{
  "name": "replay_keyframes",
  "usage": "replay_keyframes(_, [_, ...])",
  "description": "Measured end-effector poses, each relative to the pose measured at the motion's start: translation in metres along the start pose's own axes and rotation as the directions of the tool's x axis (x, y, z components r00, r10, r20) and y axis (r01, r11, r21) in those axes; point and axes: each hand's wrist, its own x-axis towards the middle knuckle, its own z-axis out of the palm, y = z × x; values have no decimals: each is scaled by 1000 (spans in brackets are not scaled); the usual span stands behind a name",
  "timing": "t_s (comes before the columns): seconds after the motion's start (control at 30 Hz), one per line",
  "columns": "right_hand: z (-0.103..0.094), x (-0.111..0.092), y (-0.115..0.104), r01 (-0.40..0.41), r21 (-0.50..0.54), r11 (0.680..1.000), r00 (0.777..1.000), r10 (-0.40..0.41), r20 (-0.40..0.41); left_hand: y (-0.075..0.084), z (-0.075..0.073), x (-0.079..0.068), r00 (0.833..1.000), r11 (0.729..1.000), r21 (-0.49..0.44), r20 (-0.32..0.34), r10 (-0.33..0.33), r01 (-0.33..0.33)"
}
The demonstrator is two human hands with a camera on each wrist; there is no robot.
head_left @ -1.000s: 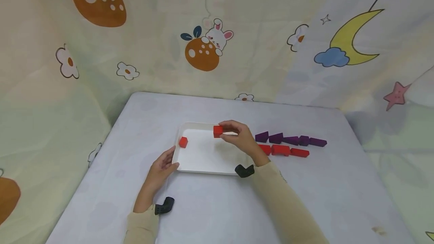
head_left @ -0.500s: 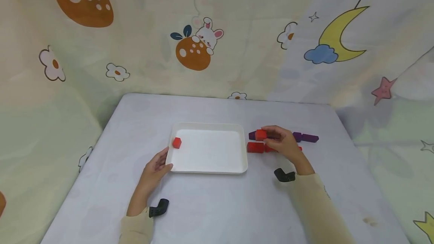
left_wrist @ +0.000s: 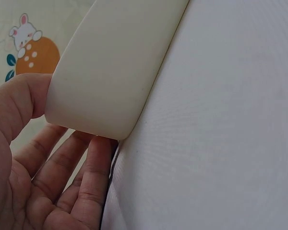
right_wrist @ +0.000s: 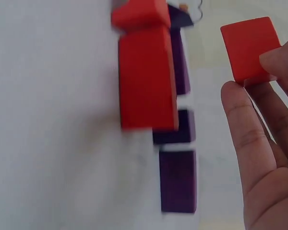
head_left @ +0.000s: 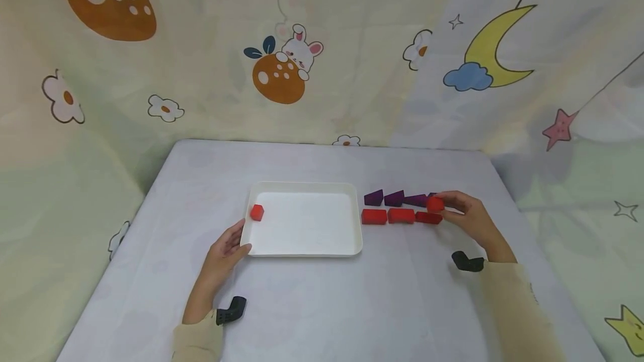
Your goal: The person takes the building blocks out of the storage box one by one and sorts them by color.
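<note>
My left hand (head_left: 224,250) grips the near-left corner of a white tray (head_left: 307,225). In the left wrist view, the thumb lies on one side of the tray's wall (left_wrist: 98,72) and the fingers touch it from the other. A small red block (head_left: 257,213) sits inside the tray near its left edge. Off to the right, my right hand (head_left: 473,217) pinches another red block (head_left: 435,204) between thumb and fingers, above the right end of two rows of blocks. The right wrist view shows this held block (right_wrist: 249,48) apart from the others.
Right of the tray runs a front row of red blocks (head_left: 401,216). Behind it lies a row of several purple blocks (head_left: 394,199), its right part hidden by the hand. Both rest on a white-covered table (head_left: 322,306), with a patterned cloth (head_left: 362,71) hanging behind.
My right hand has carried its red block from above the tray rightward, along the rows to their right end. The left hand keeps its hold on the tray. The head view has shifted slightly.
</note>
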Motion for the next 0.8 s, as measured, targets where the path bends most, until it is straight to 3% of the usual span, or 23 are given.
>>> replay_keyframes(0.23, [-21, -6, 31, -112, -68, 991, 993, 113, 20, -2, 0, 2, 1000, 1000, 10, -7, -19, 19])
replay_keyframes(0.47, [-20, -10, 51, -233, -69, 970, 971, 236, 43, -3, 0, 3, 1000, 1000, 15, -9, 1, -1])
replay_keyframes(0.67, [-15, -10, 55, -269, -51, 962, 960, 272, 65, -4, 0, 3, 1000, 1000, 2, 5, 8, -8])
replay_keyframes(0.8, [-17, -9, 49, -284, -103, 953, 955, 291, 62, -4, -1, 3, 1000, 1000, 4, 9, 12, -12])
